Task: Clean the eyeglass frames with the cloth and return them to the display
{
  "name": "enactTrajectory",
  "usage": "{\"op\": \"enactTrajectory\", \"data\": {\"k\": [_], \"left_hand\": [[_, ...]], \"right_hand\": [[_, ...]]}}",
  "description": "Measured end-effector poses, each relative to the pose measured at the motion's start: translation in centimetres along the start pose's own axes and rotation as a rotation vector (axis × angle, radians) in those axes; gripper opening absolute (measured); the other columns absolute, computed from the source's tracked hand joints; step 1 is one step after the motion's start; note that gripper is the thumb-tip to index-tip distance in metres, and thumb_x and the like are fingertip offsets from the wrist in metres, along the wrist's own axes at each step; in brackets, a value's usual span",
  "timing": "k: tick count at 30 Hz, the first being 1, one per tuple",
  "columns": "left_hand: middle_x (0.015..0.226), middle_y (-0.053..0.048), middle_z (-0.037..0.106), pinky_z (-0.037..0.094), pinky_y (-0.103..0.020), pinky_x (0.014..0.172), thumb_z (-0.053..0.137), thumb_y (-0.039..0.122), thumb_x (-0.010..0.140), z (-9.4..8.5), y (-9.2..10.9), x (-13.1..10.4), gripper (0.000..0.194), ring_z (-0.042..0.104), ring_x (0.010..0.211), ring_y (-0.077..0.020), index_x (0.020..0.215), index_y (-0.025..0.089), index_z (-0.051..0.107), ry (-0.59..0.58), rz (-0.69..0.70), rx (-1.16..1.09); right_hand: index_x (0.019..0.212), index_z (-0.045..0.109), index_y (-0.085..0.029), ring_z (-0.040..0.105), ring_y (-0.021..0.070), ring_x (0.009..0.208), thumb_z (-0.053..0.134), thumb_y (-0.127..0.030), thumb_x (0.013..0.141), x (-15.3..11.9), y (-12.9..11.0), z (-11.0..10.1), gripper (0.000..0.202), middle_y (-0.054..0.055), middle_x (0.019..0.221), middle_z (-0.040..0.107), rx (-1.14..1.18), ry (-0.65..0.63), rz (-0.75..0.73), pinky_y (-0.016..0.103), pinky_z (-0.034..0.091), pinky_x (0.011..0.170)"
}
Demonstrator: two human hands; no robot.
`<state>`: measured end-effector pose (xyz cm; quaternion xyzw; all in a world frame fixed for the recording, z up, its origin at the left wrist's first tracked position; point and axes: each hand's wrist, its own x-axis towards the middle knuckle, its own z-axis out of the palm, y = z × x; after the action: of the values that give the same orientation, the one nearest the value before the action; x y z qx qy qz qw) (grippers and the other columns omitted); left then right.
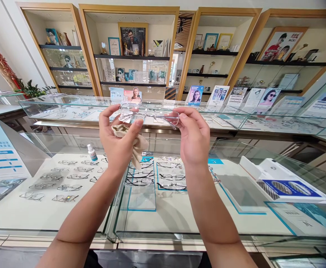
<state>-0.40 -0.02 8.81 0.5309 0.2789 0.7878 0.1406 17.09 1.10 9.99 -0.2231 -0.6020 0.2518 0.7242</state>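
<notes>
A pair of thin-framed eyeglasses (pixel 167 118) is held up in front of me between both hands, above the glass counter. My left hand (pixel 120 139) is closed around the left side of the glasses, and a beige cleaning cloth (pixel 139 149) is bunched in the same hand, hanging below the thumb. At the other end, my right hand (pixel 194 132) pinches the outer edge of the right lens between thumb and fingers. Beneath the hands, several more eyeglasses (pixel 142 181) lie in rows in the display case.
A small white spray bottle (pixel 92 152) stands on the counter at left. The glass display case (pixel 168 223) runs along my front, with a white and blue box (pixel 291 186) at right. Behind is a second glass counter (pixel 76 111) with upright cards and wooden shelving (pixel 176 44).
</notes>
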Motion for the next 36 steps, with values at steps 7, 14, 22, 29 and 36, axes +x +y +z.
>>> {"op": "enactTrajectory", "data": {"k": [7, 14, 22, 29, 36], "left_hand": [[0.127, -0.01, 0.077, 0.061, -0.036, 0.073, 0.089, 0.063, 0.085, -0.3, -0.5, 0.2, 0.07, 0.078, 0.092, -0.0224, 0.136, 0.031, 0.054, -0.071, 0.146, 0.082], [0.12, -0.01, 0.08, 0.064, -0.037, 0.072, 0.096, 0.062, 0.075, -2.3, -0.4, 2.1, 0.08, 0.08, 0.094, -0.0264, 0.14, 0.033, 0.062, -0.38, 0.114, 0.089], [0.117, -0.011, 0.083, 0.065, -0.036, 0.074, 0.097, 0.052, 0.077, -2.4, -0.2, 2.3, 0.073, 0.082, 0.091, -0.0262, 0.141, 0.03, 0.067, -0.468, 0.041, 0.058], [0.116, -0.011, 0.083, 0.063, -0.034, 0.07, 0.096, 0.051, 0.078, -2.4, -0.4, 2.1, 0.072, 0.081, 0.087, -0.0252, 0.14, 0.028, 0.067, -0.486, -0.001, 0.062], [0.124, -0.009, 0.078, 0.062, -0.037, 0.087, 0.093, 0.049, 0.082, -1.5, -0.3, 1.8, 0.057, 0.075, 0.113, -0.0272, 0.131, 0.028, 0.072, -0.298, 0.186, 0.172]], "right_hand": [[0.106, 0.072, -0.029, 0.077, 0.0218, 0.109, 0.055, -0.032, 0.1, 0.3, 0.0, -0.5, 0.018, 0.004, 0.111, 0.081, -0.05, -0.015, 0.025, 0.042, 0.058, 0.098], [0.096, 0.08, -0.03, 0.074, 0.0206, 0.111, 0.07, -0.032, 0.097, 1.1, -1.0, -1.9, 0.01, 0.0, 0.109, 0.083, -0.104, -0.175, 0.011, 0.042, 0.057, 0.104], [0.089, 0.083, -0.026, 0.075, 0.019, 0.097, 0.079, -0.041, 0.093, 1.0, -1.6, -1.6, 0.016, 0.001, 0.099, 0.085, -0.051, -0.517, 0.22, 0.037, 0.059, 0.092], [0.081, 0.08, -0.025, 0.075, 0.0189, 0.09, 0.083, -0.038, 0.086, 0.8, -0.9, -1.3, 0.015, 0.002, 0.092, 0.084, 0.152, -0.503, 0.426, 0.039, 0.06, 0.093], [0.083, 0.082, -0.025, 0.074, 0.0201, 0.096, 0.085, -0.038, 0.087, 0.9, -0.2, -1.1, 0.014, 0.003, 0.096, 0.083, 0.043, -0.37, 0.277, 0.041, 0.06, 0.093]]}}
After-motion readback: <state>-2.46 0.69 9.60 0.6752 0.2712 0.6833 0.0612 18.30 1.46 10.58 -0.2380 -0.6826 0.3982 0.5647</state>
